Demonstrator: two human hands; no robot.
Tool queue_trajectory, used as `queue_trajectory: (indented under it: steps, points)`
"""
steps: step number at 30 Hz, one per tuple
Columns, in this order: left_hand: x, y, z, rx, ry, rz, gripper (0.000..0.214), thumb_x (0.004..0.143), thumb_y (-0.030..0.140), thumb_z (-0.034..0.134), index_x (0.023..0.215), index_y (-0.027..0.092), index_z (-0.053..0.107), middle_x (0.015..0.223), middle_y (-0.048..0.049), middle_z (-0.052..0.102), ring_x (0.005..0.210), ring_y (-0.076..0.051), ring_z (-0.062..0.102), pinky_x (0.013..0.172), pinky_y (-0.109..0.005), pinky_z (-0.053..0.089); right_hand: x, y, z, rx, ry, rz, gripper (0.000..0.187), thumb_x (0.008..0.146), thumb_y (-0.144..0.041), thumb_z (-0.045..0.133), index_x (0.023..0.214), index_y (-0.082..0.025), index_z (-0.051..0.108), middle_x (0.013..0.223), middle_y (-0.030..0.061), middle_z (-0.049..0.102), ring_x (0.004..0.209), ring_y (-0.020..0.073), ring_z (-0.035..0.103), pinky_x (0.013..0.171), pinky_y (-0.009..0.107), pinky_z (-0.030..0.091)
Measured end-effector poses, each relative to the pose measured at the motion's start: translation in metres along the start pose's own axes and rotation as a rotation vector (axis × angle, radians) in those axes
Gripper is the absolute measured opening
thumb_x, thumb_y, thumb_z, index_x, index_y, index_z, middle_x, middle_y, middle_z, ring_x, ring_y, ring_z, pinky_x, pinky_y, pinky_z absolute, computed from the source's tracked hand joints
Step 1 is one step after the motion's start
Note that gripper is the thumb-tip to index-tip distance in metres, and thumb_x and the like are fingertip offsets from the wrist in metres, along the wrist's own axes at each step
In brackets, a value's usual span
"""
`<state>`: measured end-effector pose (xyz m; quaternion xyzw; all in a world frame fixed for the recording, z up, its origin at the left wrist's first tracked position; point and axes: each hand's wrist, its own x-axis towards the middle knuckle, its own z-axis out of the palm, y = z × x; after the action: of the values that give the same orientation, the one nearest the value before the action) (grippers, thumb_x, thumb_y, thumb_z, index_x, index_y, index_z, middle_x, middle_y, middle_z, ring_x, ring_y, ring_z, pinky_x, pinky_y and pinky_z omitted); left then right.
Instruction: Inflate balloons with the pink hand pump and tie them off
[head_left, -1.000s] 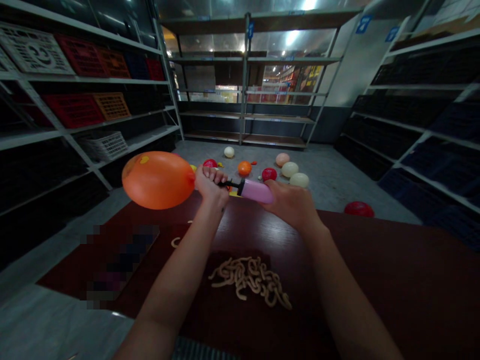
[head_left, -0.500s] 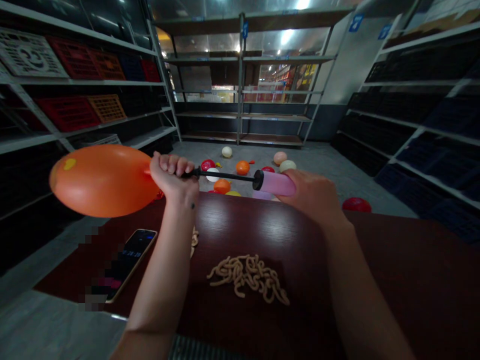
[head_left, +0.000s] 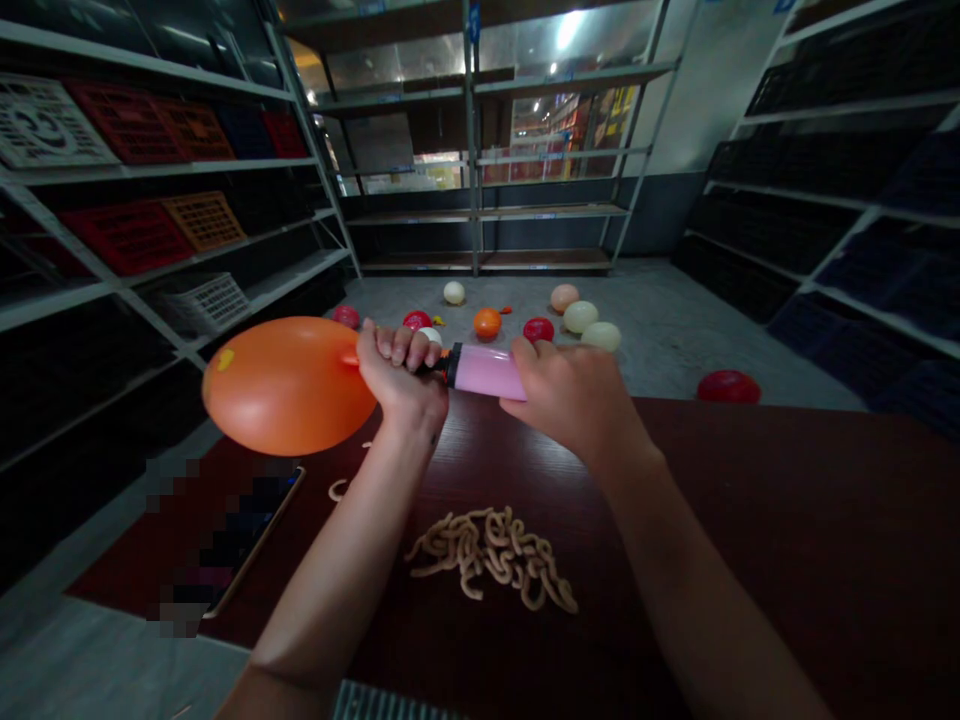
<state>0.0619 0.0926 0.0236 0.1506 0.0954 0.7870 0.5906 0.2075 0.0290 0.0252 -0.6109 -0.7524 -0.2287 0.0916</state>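
An inflated orange balloon (head_left: 289,385) with a yellow spot points out to the left. My left hand (head_left: 401,370) is closed around its neck and the black end of a balloon pump. The pump's pink barrel (head_left: 484,370) lies level above the table, with my right hand (head_left: 574,395) wrapped round its right end. Only a short stretch of black shows between the barrel and my left fingers. Below the hands, a heap of beige, curled, worm-like strands (head_left: 495,555) rests on the dark red-brown table (head_left: 750,520). A phone (head_left: 251,545), partly pixelated, lies beside my left forearm.
Several balloons lie on the floor beyond the table, among them an orange one (head_left: 487,322), a red one (head_left: 727,387) and a pale one (head_left: 580,318). Metal shelving (head_left: 472,215) stands at the back. Crates (head_left: 124,232) fill the left shelves; dark bins (head_left: 787,205) line the right.
The pump's black rod has gone into the pink barrel, bringing my hands closer together. My right hand has come left; my left hand and the balloon have shifted right. The view has tilted down slightly.
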Motion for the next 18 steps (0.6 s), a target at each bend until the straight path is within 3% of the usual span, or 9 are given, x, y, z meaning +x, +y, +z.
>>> queue_trajectory:
  steps: [4, 10, 14, 18]
  points:
    - [0.018, -0.006, -0.014, 0.001, 0.069, -0.081, 0.041, 0.096, 0.02, 0.044, 0.06, 0.02, 0.023, 0.045, 0.0086, 0.022, 0.032, -0.006, 0.022, 0.037, -0.022, 0.02, 0.001, -0.005, 0.012, 0.066, -0.038, 0.022, 0.032, 0.088, -0.036, 0.053, 0.111, -0.015, 0.063, 0.097, 0.0148, 0.074, 0.078, 0.0271, 0.069, 0.061, 0.033, 0.038]
    - [0.05, -0.017, -0.045, 0.025, 0.301, -0.265, 0.034, 0.088, 0.009, 0.042, 0.06, 0.02, 0.025, 0.044, 0.0094, 0.024, 0.03, -0.005, 0.022, 0.037, -0.02, 0.019, 0.0, -0.001, 0.024, 0.226, -0.321, 0.042, 0.032, 0.08, -0.046, 0.063, 0.102, -0.022, 0.067, 0.088, 0.0098, 0.075, 0.076, 0.0267, 0.068, 0.059, 0.033, 0.039]
    - [0.068, 0.0, -0.056, 0.019, 0.339, -0.251, 0.032, 0.083, 0.005, 0.039, 0.059, 0.019, 0.023, 0.043, 0.0088, 0.022, 0.03, -0.005, 0.022, 0.037, -0.02, 0.02, -0.002, 0.018, 0.027, 0.292, -0.363, 0.017, 0.03, 0.078, -0.045, 0.067, 0.097, -0.023, 0.069, 0.088, 0.0081, 0.075, 0.073, 0.0241, 0.067, 0.058, 0.032, 0.04]
    - [0.082, 0.023, -0.06, 0.001, 0.37, -0.186, 0.034, 0.089, 0.008, 0.037, 0.059, 0.019, 0.023, 0.043, 0.0089, 0.022, 0.03, -0.005, 0.021, 0.037, -0.02, 0.02, -0.002, 0.042, 0.032, 0.464, -0.441, 0.012, 0.024, 0.078, -0.039, 0.067, 0.097, -0.025, 0.07, 0.089, 0.0042, 0.075, 0.073, 0.0205, 0.067, 0.06, 0.029, 0.043]
